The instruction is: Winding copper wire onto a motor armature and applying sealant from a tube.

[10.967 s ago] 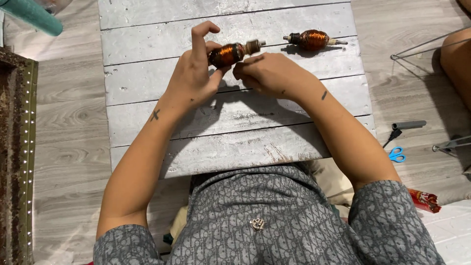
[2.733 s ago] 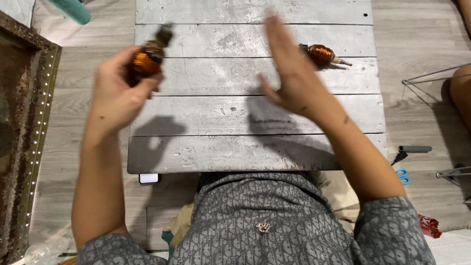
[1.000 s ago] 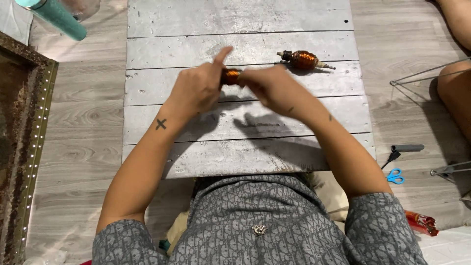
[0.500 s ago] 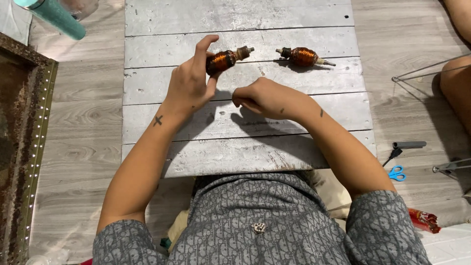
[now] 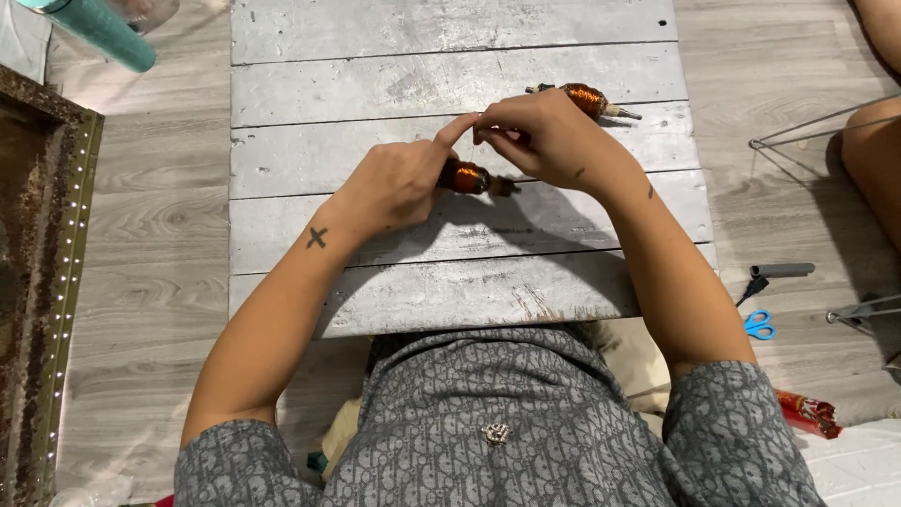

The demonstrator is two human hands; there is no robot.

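1. Left hand (image 5: 399, 183): grip closed around a copper-wound armature (image 5: 466, 176), held just above the table (image 5: 375, 300), near its middle; index finger raised and touching the right fingertips.
2. Right hand (image 5: 544, 136): fingertips pressed together in a pinch directly above the armature; content of the pinch too small to confirm, possibly a fine wire strand.
3. Armature: dark shaft end protruding toward the right, partly hidden under the right hand.
4. Step in hand, judged: fine work on the copper winding, most likely drawing or guiding a strand at the coil.
5. Next move, judged: calls for a steady left hold against rotation and an even, light pull from the right pinch, to avoid snapping or snagging the strand.
6. Second copper-wound armature (image 5: 584, 97): lying flat on the table just beyond the right hand, untouched.
7. Surroundings: blue-handled scissors (image 5: 758, 325) and a dark tool (image 5: 777, 272) on the floor to the right, well apart from the table; teal roll (image 5: 99, 28) at upper left; ornate frame (image 5: 56, 282) along the left edge.
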